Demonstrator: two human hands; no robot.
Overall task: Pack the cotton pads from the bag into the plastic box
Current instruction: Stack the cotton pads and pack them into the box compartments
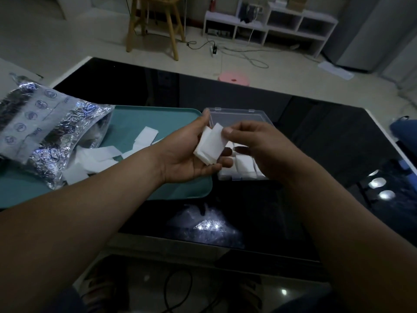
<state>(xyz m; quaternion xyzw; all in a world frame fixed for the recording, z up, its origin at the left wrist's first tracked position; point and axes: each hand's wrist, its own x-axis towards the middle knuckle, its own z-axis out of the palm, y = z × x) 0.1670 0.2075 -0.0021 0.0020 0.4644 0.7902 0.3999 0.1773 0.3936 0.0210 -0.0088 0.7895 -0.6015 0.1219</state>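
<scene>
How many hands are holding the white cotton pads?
2. The left hand holds the stack of cotton pads above the teal tray's right edge; the right hand pinches the top pad, over the plastic box.

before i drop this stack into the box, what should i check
1. Left hand holds the stack of white square cotton pads: ok
2. Right hand pinches its top edge: ok
3. Stack edges aligned: not ok, top pad skewed
4. Clear plastic box lid open: ok
5. Free room beside the pads already inside: cannot tell, hands cover it
6. Loose pads on the teal tray by the silver foil bag packed: not ok
</scene>
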